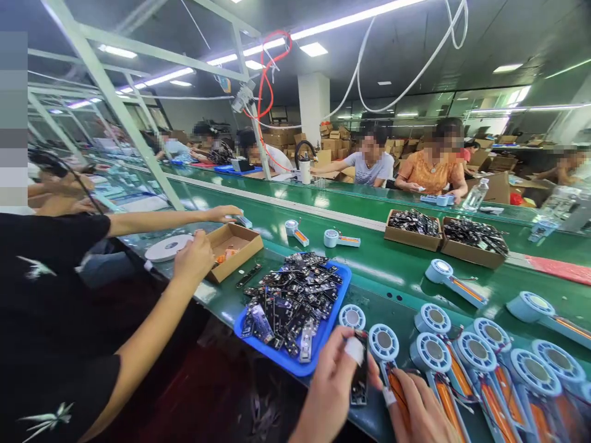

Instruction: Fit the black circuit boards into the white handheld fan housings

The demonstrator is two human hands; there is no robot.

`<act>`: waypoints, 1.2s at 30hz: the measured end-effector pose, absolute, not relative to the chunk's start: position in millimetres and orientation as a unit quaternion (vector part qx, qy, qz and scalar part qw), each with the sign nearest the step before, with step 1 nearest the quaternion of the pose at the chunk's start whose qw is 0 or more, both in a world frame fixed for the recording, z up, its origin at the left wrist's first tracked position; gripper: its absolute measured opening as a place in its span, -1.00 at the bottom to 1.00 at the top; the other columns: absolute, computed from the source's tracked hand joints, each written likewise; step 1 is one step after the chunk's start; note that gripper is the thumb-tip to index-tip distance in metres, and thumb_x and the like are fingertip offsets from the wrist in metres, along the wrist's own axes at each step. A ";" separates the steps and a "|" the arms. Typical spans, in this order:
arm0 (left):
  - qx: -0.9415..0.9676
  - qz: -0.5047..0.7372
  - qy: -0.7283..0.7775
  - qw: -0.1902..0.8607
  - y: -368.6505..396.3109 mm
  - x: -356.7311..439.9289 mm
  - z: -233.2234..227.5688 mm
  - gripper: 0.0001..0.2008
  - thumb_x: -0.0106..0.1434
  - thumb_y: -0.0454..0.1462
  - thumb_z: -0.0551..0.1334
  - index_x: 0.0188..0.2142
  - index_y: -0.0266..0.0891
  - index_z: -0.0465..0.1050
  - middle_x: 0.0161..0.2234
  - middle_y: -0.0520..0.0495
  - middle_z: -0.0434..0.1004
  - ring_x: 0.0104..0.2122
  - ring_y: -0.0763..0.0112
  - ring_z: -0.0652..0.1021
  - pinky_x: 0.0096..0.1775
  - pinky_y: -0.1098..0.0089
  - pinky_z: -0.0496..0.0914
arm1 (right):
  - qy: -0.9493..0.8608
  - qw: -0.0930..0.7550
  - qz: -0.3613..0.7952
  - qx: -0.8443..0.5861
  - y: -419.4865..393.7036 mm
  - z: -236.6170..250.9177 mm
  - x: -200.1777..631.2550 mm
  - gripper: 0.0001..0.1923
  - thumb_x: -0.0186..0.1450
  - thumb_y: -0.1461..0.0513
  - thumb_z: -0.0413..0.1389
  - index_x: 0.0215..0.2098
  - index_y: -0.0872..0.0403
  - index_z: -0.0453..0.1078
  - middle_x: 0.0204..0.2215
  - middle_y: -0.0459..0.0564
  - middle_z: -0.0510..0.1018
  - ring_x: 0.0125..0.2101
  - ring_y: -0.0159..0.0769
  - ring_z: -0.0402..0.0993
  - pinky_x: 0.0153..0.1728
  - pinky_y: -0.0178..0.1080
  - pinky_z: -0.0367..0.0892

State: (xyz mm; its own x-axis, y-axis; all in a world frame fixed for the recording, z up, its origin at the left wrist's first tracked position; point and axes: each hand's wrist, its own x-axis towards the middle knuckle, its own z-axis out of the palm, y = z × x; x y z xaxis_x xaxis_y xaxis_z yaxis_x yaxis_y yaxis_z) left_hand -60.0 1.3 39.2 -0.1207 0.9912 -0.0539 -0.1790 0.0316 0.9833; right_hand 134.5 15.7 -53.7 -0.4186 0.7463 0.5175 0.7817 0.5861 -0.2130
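Observation:
My left hand (pixel 333 376) pinches a black circuit board (pixel 359 384) upright between thumb and fingers; white tape wraps the thumb. Just right of it, my right hand (pixel 422 403) has its fingers closed around the handle of a light-blue handheld fan body (pixel 383 342), partly covering the orange strip inside. One fingertip there also wears white tape. Left of my hands lies a blue tray (pixel 341 289) heaped with black circuit boards (pixel 295 298). Several more light-blue fan bodies (pixel 475 351) with orange strips and thin wires crowd together on the right.
A co-worker's arms (pixel 161 314) reach in from the left, near an open cardboard box (pixel 237 255) and a white roll (pixel 168 248). Two cardboard boxes of dark parts (pixel 413 237) stand across the green belt (pixel 369 264). More people sit opposite.

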 end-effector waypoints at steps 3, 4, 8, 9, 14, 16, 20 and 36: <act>0.433 0.528 0.524 0.510 -24.0 -29.9 13.0 -0.70 0.36 -0.08 0.12 -0.07 -0.18 0.47 -0.15 -0.15 0.68 -0.15 0.24 0.65 -0.06 0.34 0.49 | -0.828 0.290 0.052 -0.477 11.8 -20.6 135.4 -0.77 0.44 0.24 0.01 0.00 -0.02 0.42 -0.12 0.04 0.65 -0.17 -0.18 0.65 -0.20 -0.26 0.55; 0.451 0.515 0.544 0.485 -29.2 -28.4 5.8 -0.69 0.35 -0.10 0.12 -0.04 -0.18 0.47 -0.11 -0.16 0.67 -0.12 0.22 0.65 -0.03 0.32 0.49 | -0.817 0.301 0.071 -0.487 11.2 -10.6 135.5 -0.78 0.45 0.24 -0.01 -0.05 -0.02 0.45 -0.10 0.04 0.65 -0.13 -0.17 0.64 -0.15 -0.24 0.54; 0.532 0.454 0.610 0.371 -35.4 -49.4 -12.5 -0.68 0.37 -0.11 0.09 -0.02 -0.15 0.48 -0.03 -0.21 0.66 -0.05 0.10 0.64 0.01 0.18 0.50 | -0.778 0.328 0.164 -0.509 10.2 13.9 135.3 -0.74 0.43 0.25 -0.03 -0.08 0.03 0.49 -0.17 0.04 0.67 -0.20 -0.21 0.65 -0.15 -0.25 0.53; 0.544 0.448 0.619 0.346 -34.9 -56.5 -14.1 -0.68 0.37 -0.10 0.08 -0.02 -0.14 0.48 -0.06 -0.21 0.67 -0.05 0.08 0.65 0.00 0.17 0.51 | -0.767 0.325 0.195 -0.517 9.8 16.6 135.4 -0.74 0.42 0.25 -0.02 -0.06 0.04 0.49 -0.22 0.03 0.68 -0.25 -0.24 0.65 -0.21 -0.28 0.53; 0.522 0.457 0.629 0.350 -31.9 -70.0 -14.4 -0.65 0.36 -0.01 0.10 -0.06 -0.14 0.46 -0.16 -0.19 0.70 -0.20 0.10 0.69 -0.14 0.21 0.57 | -0.741 0.294 0.242 -0.552 7.4 24.8 138.3 -0.69 0.38 0.26 0.01 0.06 0.05 0.43 -0.19 0.02 0.64 -0.33 -0.28 0.59 -0.26 -0.28 0.51; 0.496 0.473 0.606 0.403 -30.4 -64.5 -17.0 -0.65 0.36 0.00 0.09 -0.06 -0.16 0.42 -0.23 -0.16 0.70 -0.35 0.19 0.68 -0.25 0.26 0.58 | -0.756 0.280 0.228 -0.546 6.7 29.6 140.6 -0.62 0.37 0.29 0.01 0.13 0.03 0.38 -0.12 0.02 0.62 -0.29 -0.28 0.58 -0.20 -0.24 0.50; 0.451 0.501 0.602 0.428 -26.6 -50.4 -25.4 -0.66 0.31 -0.04 0.15 -0.05 -0.18 0.36 -0.17 -0.18 0.67 -0.33 0.23 0.67 -0.27 0.29 0.56 | -0.783 0.273 0.206 -0.519 7.7 40.2 144.2 -0.60 0.40 0.33 -0.07 0.14 -0.02 0.37 0.00 0.04 0.55 -0.07 -0.23 0.53 -0.03 -0.21 0.45; 0.629 0.435 0.539 0.353 -3.0 -14.9 -13.4 -0.84 0.17 -0.29 0.21 -0.23 -0.16 0.50 -0.41 -0.02 0.53 -0.45 0.29 0.49 -0.35 0.35 0.41 | -0.734 0.208 0.367 -0.532 39.4 40.8 131.6 -0.74 0.32 0.38 -0.04 -0.17 0.08 0.45 -0.62 -0.21 0.41 -0.57 -0.38 0.36 -0.52 -0.39 0.17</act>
State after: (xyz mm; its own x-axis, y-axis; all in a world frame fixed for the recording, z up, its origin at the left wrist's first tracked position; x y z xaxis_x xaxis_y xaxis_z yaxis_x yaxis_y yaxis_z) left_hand -14.9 -3.0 -13.4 0.0405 0.9851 0.1670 0.3709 -0.1700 0.9130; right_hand 131.6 39.4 40.8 -0.3478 0.9337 -0.0855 0.6281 0.1644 -0.7606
